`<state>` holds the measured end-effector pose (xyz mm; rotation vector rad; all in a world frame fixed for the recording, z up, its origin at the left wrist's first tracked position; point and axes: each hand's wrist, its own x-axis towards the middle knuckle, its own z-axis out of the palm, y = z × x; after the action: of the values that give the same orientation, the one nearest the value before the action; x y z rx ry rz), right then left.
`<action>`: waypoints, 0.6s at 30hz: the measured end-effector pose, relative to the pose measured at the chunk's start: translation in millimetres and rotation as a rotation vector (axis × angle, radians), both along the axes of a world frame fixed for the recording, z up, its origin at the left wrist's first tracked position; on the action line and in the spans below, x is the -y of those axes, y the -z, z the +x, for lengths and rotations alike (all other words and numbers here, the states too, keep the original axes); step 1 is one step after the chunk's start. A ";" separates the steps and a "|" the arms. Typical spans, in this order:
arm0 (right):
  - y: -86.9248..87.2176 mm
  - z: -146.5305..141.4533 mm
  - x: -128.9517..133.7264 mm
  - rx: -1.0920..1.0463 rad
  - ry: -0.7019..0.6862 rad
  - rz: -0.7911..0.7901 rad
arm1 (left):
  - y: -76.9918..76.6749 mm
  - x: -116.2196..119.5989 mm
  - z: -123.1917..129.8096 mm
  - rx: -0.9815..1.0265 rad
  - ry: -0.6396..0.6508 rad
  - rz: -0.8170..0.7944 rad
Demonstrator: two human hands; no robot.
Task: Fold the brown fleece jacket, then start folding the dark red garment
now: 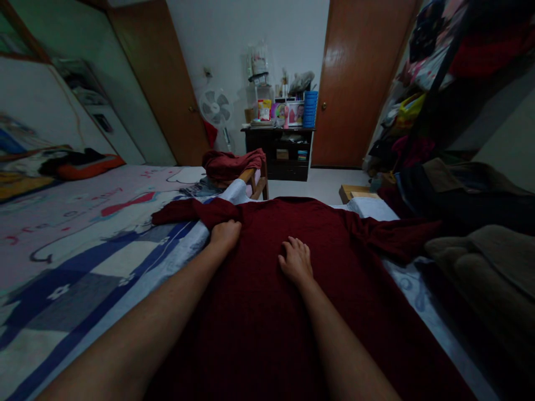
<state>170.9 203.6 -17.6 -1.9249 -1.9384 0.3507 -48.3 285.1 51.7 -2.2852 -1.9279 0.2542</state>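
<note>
A dark red long-sleeved garment lies spread out before me, its collar at the far end and its sleeves reaching out to both sides. My left hand is closed at the garment's left shoulder, by the base of the left sleeve; whether cloth is pinched in its fingers is hard to see. Flat on the upper middle of the garment rests my right hand, fingers a little bent and apart, holding nothing.
A bed with a patterned sheet is on the left. Reddish cloth hangs over a wooden chair. Folded dark clothes and a brown cushion-like pile lie right. Beyond stand a dark cabinet and a fan.
</note>
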 end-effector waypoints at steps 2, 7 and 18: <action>-0.4 0.1 0.3 0.000 -0.005 -0.003 | 1.4 -0.1 -1.5 -0.013 0.012 0.037; -2.1 0.9 1.1 0.001 -0.020 -0.015 | 10.2 6.4 5.8 -0.037 0.048 0.067; -1.1 -0.9 1.7 0.008 -0.007 0.009 | 71.3 45.8 50.4 0.228 0.010 0.067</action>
<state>170.0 201.9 -16.5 -1.9164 -1.9492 0.3363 2.2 239.3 -19.6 -2.3686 -1.9930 -0.0750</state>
